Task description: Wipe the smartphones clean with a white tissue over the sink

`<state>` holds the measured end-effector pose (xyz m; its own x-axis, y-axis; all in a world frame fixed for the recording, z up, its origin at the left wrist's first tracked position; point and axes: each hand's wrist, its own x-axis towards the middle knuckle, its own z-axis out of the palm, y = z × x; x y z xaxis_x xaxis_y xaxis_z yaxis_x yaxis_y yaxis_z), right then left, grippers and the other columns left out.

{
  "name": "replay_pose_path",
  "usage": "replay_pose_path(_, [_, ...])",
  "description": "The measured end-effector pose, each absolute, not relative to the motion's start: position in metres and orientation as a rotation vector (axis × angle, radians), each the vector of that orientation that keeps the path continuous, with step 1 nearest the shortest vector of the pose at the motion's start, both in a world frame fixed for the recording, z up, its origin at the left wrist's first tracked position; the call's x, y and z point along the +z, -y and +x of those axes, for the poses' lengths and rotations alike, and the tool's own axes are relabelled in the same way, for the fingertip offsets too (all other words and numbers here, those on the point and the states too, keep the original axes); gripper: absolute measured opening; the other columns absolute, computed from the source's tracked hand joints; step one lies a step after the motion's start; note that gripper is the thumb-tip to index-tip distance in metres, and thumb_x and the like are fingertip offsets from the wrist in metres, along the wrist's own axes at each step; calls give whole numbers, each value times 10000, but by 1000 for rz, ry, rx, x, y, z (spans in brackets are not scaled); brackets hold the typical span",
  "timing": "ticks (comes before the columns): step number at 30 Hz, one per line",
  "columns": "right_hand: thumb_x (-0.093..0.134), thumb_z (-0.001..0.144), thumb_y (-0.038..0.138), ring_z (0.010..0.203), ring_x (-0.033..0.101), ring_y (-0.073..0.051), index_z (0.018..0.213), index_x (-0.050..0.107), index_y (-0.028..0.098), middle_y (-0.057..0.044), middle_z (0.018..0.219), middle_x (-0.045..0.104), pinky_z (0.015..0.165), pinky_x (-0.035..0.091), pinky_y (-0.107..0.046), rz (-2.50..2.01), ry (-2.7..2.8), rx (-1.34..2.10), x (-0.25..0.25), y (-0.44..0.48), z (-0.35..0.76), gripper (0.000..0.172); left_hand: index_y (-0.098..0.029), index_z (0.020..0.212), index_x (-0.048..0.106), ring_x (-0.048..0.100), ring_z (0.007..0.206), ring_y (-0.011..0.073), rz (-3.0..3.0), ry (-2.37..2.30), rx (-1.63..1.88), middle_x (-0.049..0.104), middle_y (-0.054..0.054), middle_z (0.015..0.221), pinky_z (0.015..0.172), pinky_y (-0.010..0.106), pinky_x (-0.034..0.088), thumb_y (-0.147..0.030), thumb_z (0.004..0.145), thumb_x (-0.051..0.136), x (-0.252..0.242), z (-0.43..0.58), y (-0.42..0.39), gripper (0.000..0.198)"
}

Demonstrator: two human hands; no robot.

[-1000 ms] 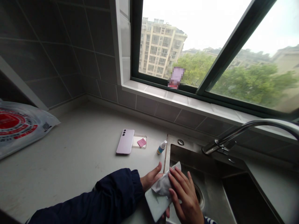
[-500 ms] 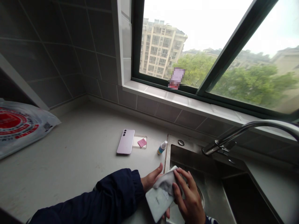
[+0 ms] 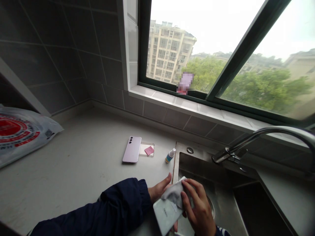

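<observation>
Pressing a grey cloth onto a pale phone, the right hand curls narrowly around both, while the left hand braces the phone from the side and beneath, a steady hold that keeps the cloth flat against its surface. The phone sits over the table's front edge, beside the left rim of the steel sink. Counted, there are two phones — a lilac phone lies back from that edge — plus one clear plastic tray, one pink square on it, and one small bottle near the sink's corner.
</observation>
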<state>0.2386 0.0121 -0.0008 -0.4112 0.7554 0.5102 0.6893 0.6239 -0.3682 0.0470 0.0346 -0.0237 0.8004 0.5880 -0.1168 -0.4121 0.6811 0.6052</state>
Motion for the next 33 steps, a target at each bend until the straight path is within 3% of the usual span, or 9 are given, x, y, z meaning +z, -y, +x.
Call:
replay_pose_path(9, [540,916,175,1184,497,-284,1227,576,199,-125,1216,538,949,499,-458,-1004,2269,192,4,-9,234,314,-63,1155,621,602,941,229,564,-239,564,667,126,1014,855,302,364,-837,741,390,-27,46,-35,908])
replay_pose_path(22, [534,905,151,1199,504,-292,1207,593,223,-107,1214,567,994,469,-510,-929,2298,176,4,-7,230,316,-106,1258,550,505,741,127,491,-181,630,618,68,973,698,244,314,-774,792,420,-28,48,-36,826])
replay_pose_path(33, [533,924,186,1151,534,-283,1183,598,203,-127,1192,565,933,509,-475,-1050,2207,161,4,-12,231,268,-43,1166,608,606,1044,281,602,-280,578,674,166,1070,968,364,359,-844,744,367,-23,48,-35,937])
